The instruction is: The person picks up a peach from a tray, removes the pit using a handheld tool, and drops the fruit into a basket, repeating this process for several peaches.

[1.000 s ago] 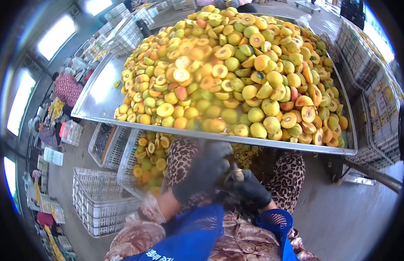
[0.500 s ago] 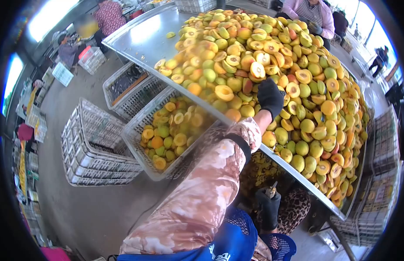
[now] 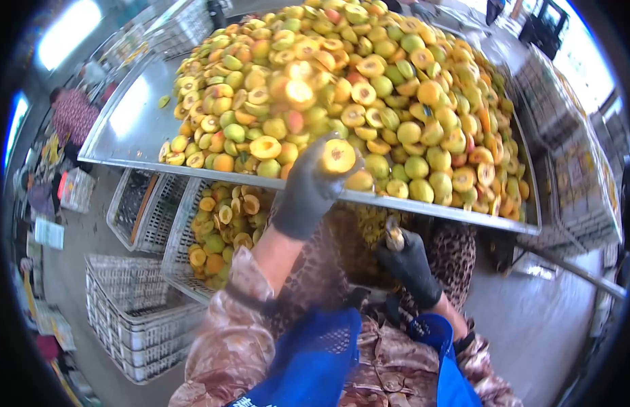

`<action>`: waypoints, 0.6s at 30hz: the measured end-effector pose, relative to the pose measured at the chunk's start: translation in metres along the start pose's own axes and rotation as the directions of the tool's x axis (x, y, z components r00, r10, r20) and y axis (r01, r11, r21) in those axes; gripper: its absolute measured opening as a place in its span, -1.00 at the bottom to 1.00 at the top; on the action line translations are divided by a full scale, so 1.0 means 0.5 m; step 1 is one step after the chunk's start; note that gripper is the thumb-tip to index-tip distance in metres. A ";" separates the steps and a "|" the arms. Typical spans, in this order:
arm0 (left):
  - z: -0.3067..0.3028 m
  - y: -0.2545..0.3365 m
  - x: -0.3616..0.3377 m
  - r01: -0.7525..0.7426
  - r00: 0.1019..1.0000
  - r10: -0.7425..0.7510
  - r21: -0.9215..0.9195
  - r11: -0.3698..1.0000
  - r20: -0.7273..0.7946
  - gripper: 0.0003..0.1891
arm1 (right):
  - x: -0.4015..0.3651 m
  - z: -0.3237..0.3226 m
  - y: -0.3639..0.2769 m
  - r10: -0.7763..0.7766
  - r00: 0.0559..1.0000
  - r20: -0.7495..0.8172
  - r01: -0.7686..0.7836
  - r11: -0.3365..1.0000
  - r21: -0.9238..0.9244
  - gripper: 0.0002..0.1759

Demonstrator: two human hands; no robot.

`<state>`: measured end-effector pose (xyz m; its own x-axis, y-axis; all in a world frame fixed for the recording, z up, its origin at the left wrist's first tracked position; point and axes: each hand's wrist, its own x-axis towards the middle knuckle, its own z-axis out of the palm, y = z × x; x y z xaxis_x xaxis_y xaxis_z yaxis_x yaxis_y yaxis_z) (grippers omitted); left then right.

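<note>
My left hand (image 3: 308, 186), in a dark glove, holds a halved fruit (image 3: 339, 156) with its cut face and stone turned up, just over the near rim of the metal tray (image 3: 261, 178). A big heap of yellow-green fruit halves (image 3: 396, 88) lies on that tray. Below the rim, my right hand (image 3: 410, 263), gloved too, is closed around a small tool (image 3: 394, 236) whose short tip points up. Under the tray, between the two hands, a dim area holds yellow pieces (image 3: 372, 227).
A crate of fruit (image 3: 217, 234) stands below the tray at the left, near stacked empty crates (image 3: 142, 325). More stacked crates (image 3: 573, 156) rise at the right. A metal bar (image 3: 579, 271) runs at the lower right. A person (image 3: 74, 115) is at the far left.
My left hand has come back from the heap to the tray's near rim with a fruit half. My right hand, still around the tool, is higher in view. The head view has shifted.
</note>
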<state>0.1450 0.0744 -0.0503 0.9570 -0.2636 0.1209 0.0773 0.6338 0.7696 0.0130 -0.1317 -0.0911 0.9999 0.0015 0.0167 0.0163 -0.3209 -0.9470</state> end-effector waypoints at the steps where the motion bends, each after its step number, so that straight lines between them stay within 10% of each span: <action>1: 0.018 0.001 -0.038 -0.063 0.998 0.061 0.177 0.982 0.013 -0.52 | 0.008 0.012 -0.040 0.003 1.000 -0.007 -0.003 1.000 0.023 -0.89; 8: 0.062 0.005 -0.158 -0.316 0.949 0.234 0.684 0.658 0.213 -0.63 | 0.026 0.043 -0.083 -0.252 0.965 0.072 0.260 0.954 -0.147 -0.77; 18: 0.154 -0.009 -0.174 -0.024 0.974 0.038 0.065 0.998 -0.222 -0.57 | 0.018 0.059 -0.123 -0.230 0.972 0.041 0.232 0.972 -0.028 -0.83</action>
<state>0.0398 0.0385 -0.0158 0.9974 -0.0712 0.0076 0.0361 0.5914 0.8056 0.0210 -0.0839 -0.0421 0.9685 0.1147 0.2212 0.2475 -0.3380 -0.9080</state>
